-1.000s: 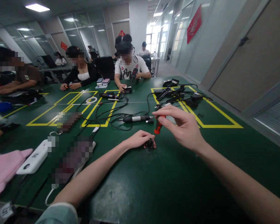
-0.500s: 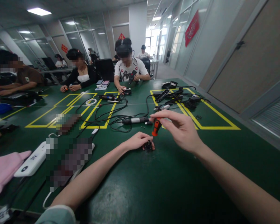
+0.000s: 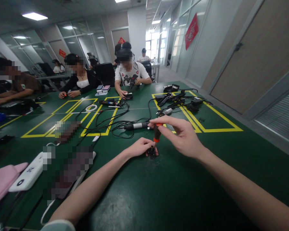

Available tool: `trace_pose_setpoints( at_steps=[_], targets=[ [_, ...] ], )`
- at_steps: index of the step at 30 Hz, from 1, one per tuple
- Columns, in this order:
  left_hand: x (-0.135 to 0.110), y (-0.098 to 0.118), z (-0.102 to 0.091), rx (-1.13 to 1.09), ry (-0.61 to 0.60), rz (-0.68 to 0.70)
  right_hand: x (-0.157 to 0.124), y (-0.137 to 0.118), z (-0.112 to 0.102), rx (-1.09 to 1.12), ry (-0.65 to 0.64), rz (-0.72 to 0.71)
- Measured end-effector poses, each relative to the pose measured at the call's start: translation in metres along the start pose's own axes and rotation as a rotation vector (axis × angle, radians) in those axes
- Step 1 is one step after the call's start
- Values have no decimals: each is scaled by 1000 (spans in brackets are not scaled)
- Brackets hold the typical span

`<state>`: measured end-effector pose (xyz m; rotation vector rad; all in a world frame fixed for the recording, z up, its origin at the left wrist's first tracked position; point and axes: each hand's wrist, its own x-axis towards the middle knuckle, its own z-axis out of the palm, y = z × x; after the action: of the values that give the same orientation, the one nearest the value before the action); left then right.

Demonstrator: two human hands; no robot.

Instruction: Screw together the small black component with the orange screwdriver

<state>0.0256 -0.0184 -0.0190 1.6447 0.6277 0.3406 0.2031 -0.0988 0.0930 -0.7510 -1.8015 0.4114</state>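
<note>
My right hand (image 3: 180, 134) grips an orange-and-black screwdriver (image 3: 156, 134) by its handle, fingertips near the top. The screwdriver stands nearly upright, its shaft pointing down at a small black round part (image 3: 151, 151) with a short upright tube. Whether the tip sits in a screw is too small to tell. Fingers of my left hand (image 3: 141, 147) close around that black part and hold it against the green table (image 3: 135, 192). Just beyond my hands lies a silver-and-black electric screwdriver (image 3: 137, 125) with a coiled black cable.
Tangled black parts and cables (image 3: 180, 99) lie within yellow tape at the far right. A few small screws (image 3: 201, 119) are nearby. On the left are a white power strip (image 3: 30, 171), a pink cloth (image 3: 4, 184) and blurred-out devices. Across the table a person (image 3: 132, 75) holds a drill (image 3: 133, 81).
The screwdriver has become more upright and its shaft has come lower toward the black part. My left hand keeps its hold. The whole view has shifted slightly.
</note>
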Motion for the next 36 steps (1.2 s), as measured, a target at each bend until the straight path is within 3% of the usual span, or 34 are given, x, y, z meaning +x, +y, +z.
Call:
trace_pose_setpoints(
  at_steps=[7, 15, 21, 28, 36],
  targets=[
    [0, 1, 0, 10, 9, -12, 3, -1, 1, -38, 53, -80],
    [-1, 2, -1, 34, 4, -5, 1, 0, 0, 11, -4, -17],
    [-1, 1, -1, 27, -2, 6, 3, -3, 3, -39, 87, -72],
    [0, 0, -1, 36, -2, 10, 0, -2, 0, 48, -16, 36],
    [0, -1, -1, 27, -2, 21, 2, -3, 4, -8, 64, -65]
  ],
)
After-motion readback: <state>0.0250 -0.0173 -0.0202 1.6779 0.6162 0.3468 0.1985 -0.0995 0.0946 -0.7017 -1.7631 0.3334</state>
